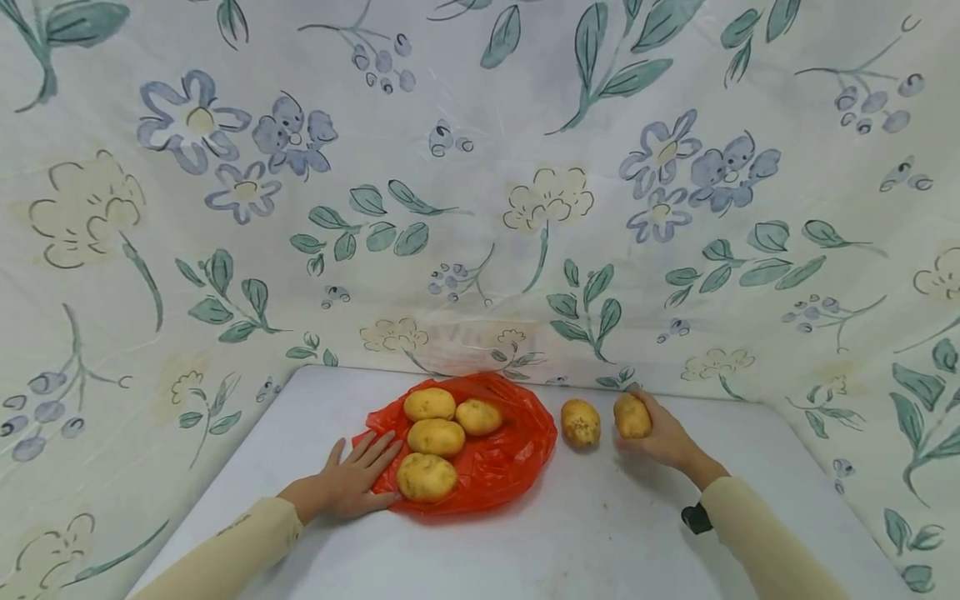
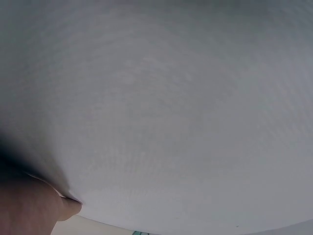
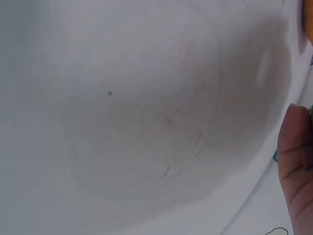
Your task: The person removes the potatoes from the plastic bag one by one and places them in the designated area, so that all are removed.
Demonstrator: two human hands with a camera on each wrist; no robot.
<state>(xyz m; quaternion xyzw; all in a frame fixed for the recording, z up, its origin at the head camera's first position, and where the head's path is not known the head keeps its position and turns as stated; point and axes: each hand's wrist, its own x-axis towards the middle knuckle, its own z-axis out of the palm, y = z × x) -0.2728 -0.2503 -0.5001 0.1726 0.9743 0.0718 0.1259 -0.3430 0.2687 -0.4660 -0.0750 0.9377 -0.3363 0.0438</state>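
Here, the right hand [image 1: 667, 438] grips a potato [image 1: 632, 416].

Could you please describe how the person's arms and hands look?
The left sleeve and right sleeve are long and pale beige; the left one carries a small dark marking. A small black object shows at the right wrist. The left hand and right hand wear no gloves.
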